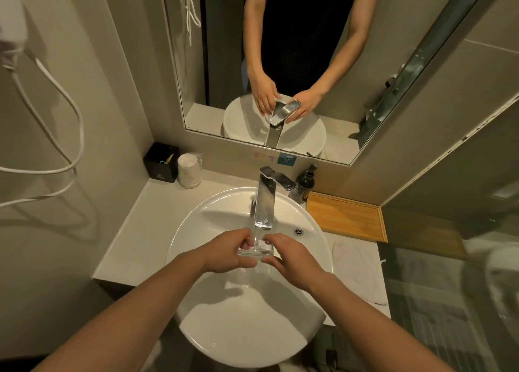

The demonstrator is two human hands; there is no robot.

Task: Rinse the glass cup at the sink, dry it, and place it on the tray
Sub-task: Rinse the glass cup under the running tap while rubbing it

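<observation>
A clear glass cup [258, 249] is held over the white round sink [196, 220], right under the spout of the chrome faucet [265, 203], and water runs onto it. My left hand [230, 252] grips the cup from the left. On its right side my right hand [292, 258] has its fingers against the cup. A wooden tray [346, 216] lies on the counter to the right of the faucet. In front of the tray a white towel [356, 270] lies flat.
A dark soap pump bottle [304, 182] stands between faucet and tray. At the back left of the counter are a black box [162, 162] and wrapped paper cups [190, 170]. A mirror [309, 63] hangs above. White cords [56, 124] hang on the left wall.
</observation>
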